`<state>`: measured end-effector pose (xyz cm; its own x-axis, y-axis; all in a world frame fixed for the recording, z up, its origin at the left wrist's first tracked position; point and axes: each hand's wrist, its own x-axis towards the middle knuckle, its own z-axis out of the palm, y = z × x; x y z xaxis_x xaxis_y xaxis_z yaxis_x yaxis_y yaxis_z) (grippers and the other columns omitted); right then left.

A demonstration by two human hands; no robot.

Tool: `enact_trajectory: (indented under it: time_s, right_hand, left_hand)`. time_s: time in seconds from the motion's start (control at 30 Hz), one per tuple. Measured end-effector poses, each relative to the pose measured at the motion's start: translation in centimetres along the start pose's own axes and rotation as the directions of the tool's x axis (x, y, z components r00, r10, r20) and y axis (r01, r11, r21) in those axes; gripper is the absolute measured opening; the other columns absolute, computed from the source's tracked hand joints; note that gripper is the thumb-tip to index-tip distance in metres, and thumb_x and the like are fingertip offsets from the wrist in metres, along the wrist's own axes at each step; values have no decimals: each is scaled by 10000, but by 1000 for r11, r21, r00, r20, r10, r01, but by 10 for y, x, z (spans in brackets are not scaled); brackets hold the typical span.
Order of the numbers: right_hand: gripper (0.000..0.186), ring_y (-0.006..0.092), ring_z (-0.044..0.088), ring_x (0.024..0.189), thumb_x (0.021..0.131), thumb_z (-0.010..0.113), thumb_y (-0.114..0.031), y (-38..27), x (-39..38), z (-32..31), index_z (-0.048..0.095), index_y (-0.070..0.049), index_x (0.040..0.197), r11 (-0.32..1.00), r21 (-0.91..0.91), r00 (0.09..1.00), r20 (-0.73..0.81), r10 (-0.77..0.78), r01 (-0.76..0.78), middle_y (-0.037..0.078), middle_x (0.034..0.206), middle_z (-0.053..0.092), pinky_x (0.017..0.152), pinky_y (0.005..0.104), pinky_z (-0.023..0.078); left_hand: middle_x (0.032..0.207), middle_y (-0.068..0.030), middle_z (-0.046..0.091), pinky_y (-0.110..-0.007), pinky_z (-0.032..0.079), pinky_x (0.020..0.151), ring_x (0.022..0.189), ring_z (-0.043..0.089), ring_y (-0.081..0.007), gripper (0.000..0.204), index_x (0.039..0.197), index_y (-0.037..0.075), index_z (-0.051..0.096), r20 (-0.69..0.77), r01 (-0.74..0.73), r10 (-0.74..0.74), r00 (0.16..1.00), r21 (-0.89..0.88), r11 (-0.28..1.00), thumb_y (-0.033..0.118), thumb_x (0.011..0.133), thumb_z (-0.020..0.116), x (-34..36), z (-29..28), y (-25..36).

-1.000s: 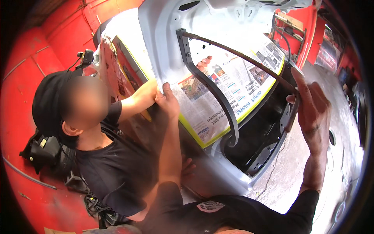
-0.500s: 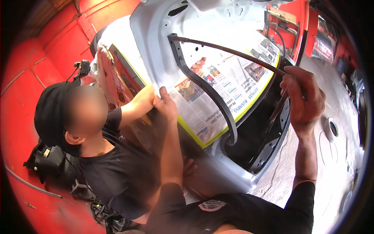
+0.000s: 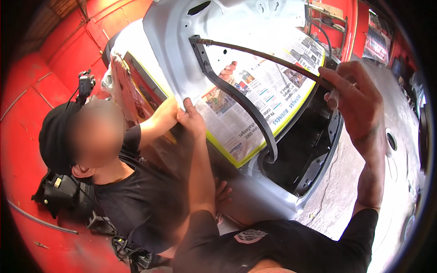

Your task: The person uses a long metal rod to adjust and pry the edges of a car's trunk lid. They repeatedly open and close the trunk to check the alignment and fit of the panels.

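My left hand (image 3: 192, 119) grips the lower edge of a pale grey trunk lid (image 3: 166, 45), thumb resting on its surface. My right hand (image 3: 359, 102) is closed around the handle end of a long, dark T-handle wrench (image 3: 268, 57). The wrench's far end meets a bolt area at the top of a curved black hinge arm (image 3: 246, 102), which lies against the raised lid. The hinge arm runs down to the edge of the car's dark trunk opening (image 3: 291, 168). Part of the crossbar is hidden by my right hand.
Newspaper (image 3: 227, 129) edged with yellow-green tape covers the rear window. At my left, a co-worker in a black cap (image 3: 54, 136) reaches a forearm (image 3: 159, 119) to the lid; fingers (image 3: 229, 71) show beyond its edge. Shelves (image 3: 330, 22) stand at the back right.
The wrench's crossbar has turned, and its end now points toward me. My right hand has rotated with it and shifted right. My left hand keeps its hold on the lid.
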<state>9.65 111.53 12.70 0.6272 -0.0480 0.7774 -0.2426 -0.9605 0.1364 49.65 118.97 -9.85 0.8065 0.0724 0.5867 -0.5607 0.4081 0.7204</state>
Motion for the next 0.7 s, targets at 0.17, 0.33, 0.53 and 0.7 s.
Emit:
enact_trajectory:
  time_s: [0.17, 0.33, 0.53, 0.7]
  right_hand:
    - [502, 98, 570, 615, 855, 701, 30, -23, 2, 11, 596, -50, 1339, 714, 567, 843, -61, 534, -411, 20, 722, 623, 533, 254, 429]
    - [399, 141, 650, 669, 888, 655, 44, -6, -4, 23, 607, -23, 1278, 819, 523, 896, -206, 393, -239, 74, 781, 681, 604, 256, 501]
    - [480, 280, 696, 899, 808, 662, 116, 6, -1, 9, 620, -8, 1270, 995, 11, 963, -253, -93, 99, 141, 979, 703, 710, 327, 564]
    - [535, 264, 595, 760, 740, 743, 37, -2, 0, -3, 629, -38, 1257, 948, -257, 981, -5, -193, 186, 105, 806, 580, 595, 366, 500]
  left_hand:
    - [1004, -90, 698, -367, 553, 770, 882, 674, -191, 466, 1166, -47, 614, 4, -18, 18, 1000, 51, 999, 393, 1019, 581, 0, -3, -2]
    - [1010, -85, 697, -364, 553, 768, 885, 672, -185, 458, 1164, -44, 613, 1, 4, -4, 1000, 13, 1000, 390, 1021, 580, -1, -1, 2]
    - [1013, -84, 695, -362, 552, 774, 885, 669, -182, 446, 1155, -41, 617, -20, 35, -34, 999, 24, 999, 383, 1019, 586, -1, -2, 0]
    - [1024, -85, 696, -365, 550, 790, 896, 671, -183, 439, 1155, -34, 618, -7, 16, -16, 1000, -12, 1000, 382, 1019, 589, 1, -5, 0]
